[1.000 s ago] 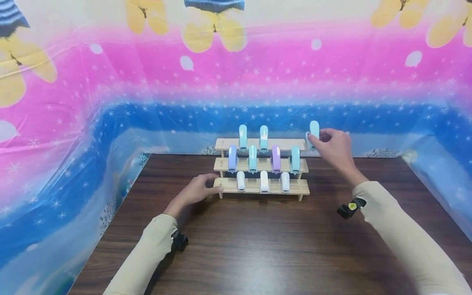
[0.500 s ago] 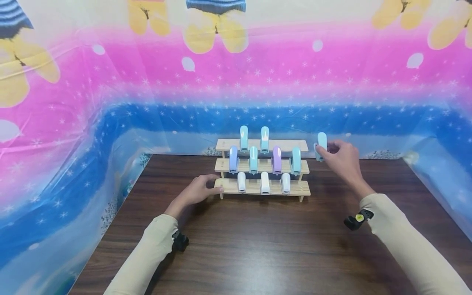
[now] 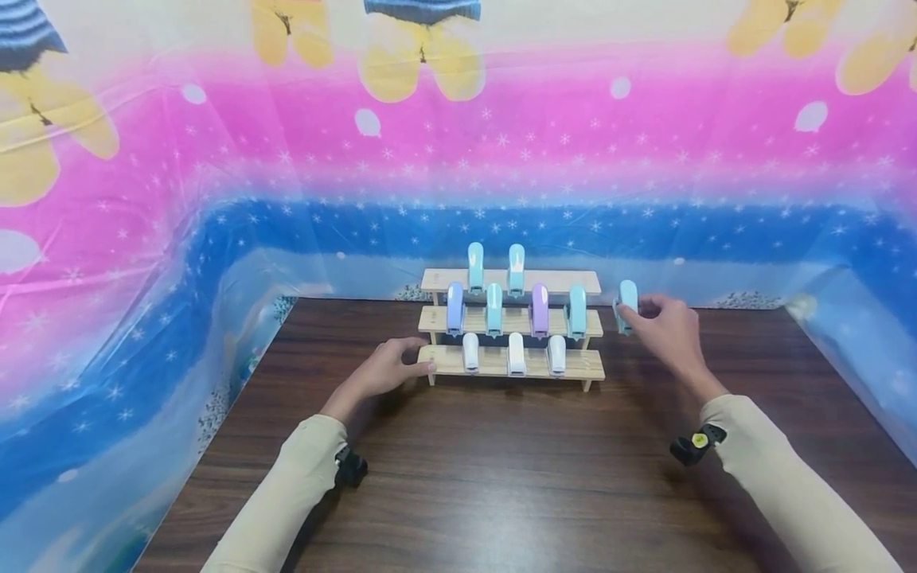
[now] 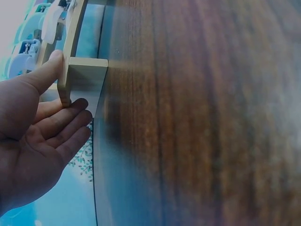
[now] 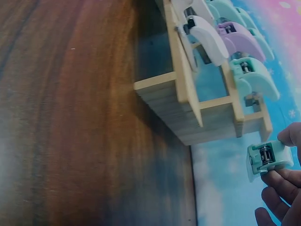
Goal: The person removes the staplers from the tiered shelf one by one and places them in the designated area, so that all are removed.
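Observation:
A three-step wooden display rack (image 3: 437,362) stands on the table with pastel staplers on its shelves. My left hand (image 3: 390,368) holds the left end of its lowest shelf, thumb above and fingers below in the left wrist view. Right of the rack, my right hand (image 3: 666,326) pinches a mint-green stapler (image 3: 626,306) between thumb and fingers. In the right wrist view that stapler's metal spring faces the camera. Two light-blue staplers stand on the top shelf. The middle shelf bears blue, mint and purple staplers (image 3: 540,309); three white staplers (image 3: 516,354) sit on the bottom one.
A dark wood-grain table (image 3: 473,477) spreads in front of and beside the rack. Close behind the rack hangs a printed pink and blue cloth (image 3: 501,159), which also runs along both sides.
My right hand has carried the mint-green stapler from the right end of the top shelf outward and down beside the rack. The left hand stays on the lowest shelf.

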The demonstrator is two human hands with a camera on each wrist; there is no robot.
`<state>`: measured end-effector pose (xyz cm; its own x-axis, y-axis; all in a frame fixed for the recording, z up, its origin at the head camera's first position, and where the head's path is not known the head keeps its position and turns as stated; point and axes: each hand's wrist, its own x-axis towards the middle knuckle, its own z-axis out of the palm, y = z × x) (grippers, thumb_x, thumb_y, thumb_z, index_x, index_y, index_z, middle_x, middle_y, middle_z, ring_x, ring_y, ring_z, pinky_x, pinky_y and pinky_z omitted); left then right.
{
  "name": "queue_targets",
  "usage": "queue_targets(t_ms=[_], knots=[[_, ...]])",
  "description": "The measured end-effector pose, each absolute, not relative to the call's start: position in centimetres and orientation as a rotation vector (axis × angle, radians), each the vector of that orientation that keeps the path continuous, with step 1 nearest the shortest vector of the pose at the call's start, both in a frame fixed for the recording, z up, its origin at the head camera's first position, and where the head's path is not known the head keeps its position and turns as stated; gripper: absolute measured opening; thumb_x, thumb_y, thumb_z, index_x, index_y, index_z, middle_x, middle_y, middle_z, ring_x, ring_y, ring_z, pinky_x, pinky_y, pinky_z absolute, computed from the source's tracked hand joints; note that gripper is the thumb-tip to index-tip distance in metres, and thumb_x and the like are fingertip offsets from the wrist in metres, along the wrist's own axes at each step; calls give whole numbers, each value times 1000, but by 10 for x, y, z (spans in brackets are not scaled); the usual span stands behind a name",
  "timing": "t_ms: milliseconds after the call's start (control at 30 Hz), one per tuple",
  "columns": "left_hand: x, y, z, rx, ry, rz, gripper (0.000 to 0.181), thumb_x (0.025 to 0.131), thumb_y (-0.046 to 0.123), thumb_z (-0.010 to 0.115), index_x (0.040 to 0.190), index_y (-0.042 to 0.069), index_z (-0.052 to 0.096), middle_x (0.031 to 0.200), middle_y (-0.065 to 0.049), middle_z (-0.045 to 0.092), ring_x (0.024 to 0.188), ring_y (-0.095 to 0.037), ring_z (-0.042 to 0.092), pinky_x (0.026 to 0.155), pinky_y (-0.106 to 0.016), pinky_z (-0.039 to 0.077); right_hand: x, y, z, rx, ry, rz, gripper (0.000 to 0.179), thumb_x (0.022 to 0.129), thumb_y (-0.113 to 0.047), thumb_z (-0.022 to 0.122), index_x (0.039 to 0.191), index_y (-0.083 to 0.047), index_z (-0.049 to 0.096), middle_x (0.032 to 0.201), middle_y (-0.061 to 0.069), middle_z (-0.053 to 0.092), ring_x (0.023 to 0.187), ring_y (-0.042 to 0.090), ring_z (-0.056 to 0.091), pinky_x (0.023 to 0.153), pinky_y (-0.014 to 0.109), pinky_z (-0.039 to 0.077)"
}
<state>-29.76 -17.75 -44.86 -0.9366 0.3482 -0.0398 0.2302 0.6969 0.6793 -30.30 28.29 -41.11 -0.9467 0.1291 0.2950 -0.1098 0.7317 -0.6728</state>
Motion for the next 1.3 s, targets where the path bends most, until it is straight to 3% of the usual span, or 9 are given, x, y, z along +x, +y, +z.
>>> queue_targets(t_ms=[733,1033,1300], knots=[[-296,-178,-449,493,2733,1080,59,99,35,69,145,1,55,147,-21,55,138,-36,50,110,-55,44,-293,289,-449,-71,-2702,947,63,94,-52,69,121,5,70,100,22,75,86,32,68,69,33,49],[-297,-178,-449,484,2730,1084,59,99,35,70,144,1,55,147,-21,55,138,-35,51,110,-54,43,-290,290,-459,-78,-2759,929,62,93,-50,70,122,5,69,107,25,73,81,28,63,64,32,46],[-296,-179,-449,495,2730,1085,61,99,36,69,145,-1,53,147,-22,54,139,-37,49,110,-55,43,-288,290,-465,-58,-2767,926,61,93,-50,72,120,5,71,103,23,74,74,24,61,60,30,45]])
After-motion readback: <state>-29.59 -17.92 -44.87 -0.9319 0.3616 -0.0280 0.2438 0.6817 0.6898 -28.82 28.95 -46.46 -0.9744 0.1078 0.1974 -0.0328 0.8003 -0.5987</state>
